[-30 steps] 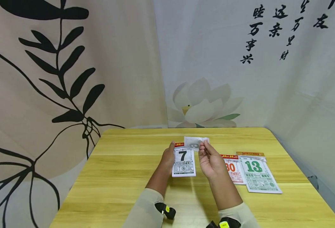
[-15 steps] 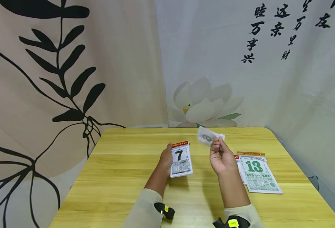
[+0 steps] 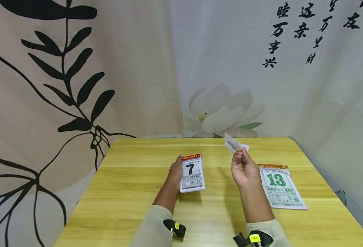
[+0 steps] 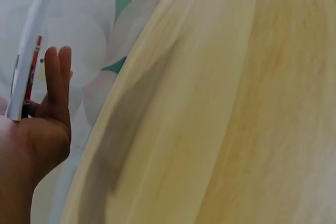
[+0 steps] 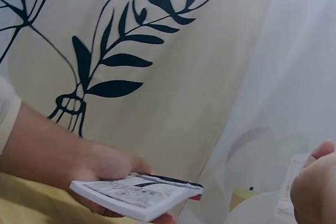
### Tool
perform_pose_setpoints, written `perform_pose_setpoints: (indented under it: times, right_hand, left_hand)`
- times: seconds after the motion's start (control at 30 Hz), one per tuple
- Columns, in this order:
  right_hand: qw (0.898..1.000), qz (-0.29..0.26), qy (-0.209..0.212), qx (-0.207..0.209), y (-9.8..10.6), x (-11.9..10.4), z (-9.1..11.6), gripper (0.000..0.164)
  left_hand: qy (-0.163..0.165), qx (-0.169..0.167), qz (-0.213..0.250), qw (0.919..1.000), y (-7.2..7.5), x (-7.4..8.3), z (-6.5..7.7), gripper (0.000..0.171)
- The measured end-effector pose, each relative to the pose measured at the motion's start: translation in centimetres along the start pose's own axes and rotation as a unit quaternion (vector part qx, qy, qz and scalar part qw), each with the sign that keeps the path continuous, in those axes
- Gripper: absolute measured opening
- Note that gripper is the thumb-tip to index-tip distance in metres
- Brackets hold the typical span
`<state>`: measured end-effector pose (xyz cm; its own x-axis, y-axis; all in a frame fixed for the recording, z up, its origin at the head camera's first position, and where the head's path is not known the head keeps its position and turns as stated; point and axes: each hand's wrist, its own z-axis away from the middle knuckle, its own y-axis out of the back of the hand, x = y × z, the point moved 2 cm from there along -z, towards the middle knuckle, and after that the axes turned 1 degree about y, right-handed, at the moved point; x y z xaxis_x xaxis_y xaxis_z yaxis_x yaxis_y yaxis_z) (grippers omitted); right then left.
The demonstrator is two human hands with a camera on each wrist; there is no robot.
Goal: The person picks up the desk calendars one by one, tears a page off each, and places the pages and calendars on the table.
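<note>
My left hand [image 3: 174, 174] holds a small tear-off calendar [image 3: 192, 175] by its left side, above the table. The calendar has a red top strip and a black 7 on its page. In the right wrist view the calendar [image 5: 139, 196] lies tilted nearly flat, thumb along its edge. My right hand [image 3: 244, 169] pinches a thin torn calendar page [image 3: 232, 143] at its lower right corner; a faint reversed digit shows through the paper. Past the right forearm lies a larger calendar [image 3: 281, 187] with a green 13. A second calendar beside it is hidden behind the right hand.
The yellow wooden table [image 3: 132, 202] spreads under both hands, its far edge against a curtain [image 3: 144, 68] printed with black leaves, a lotus and writing. A black wrist camera [image 3: 175, 227] sits on the left sleeve, another [image 3: 253, 239] on the right.
My right hand has pulled the page away from the calendar, up and to the right. My left hand has shifted slightly left with the calendar. The red-numbered calendar is now covered by my right hand.
</note>
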<state>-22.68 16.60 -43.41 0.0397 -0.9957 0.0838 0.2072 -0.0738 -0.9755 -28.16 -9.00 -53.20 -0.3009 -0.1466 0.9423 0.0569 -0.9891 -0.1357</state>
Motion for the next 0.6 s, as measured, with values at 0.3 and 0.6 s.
perform_pose_setpoints:
  times: [0.3, 0.6]
  right_hand:
    - [0.992, 0.129, -0.007, -0.002, 1.8, 3.1, -0.2, 0.008]
    - [0.941, 0.334, 0.051, -0.002, 4.3, 7.0, 0.1, 0.016]
  left_hand:
    - [-0.03, 0.004, -0.047, 0.9984, 1.6, 0.6, 0.5, 0.072]
    - [-0.053, 0.02, -0.062, 0.9964, 3.1, 0.9, 0.4, 0.069]
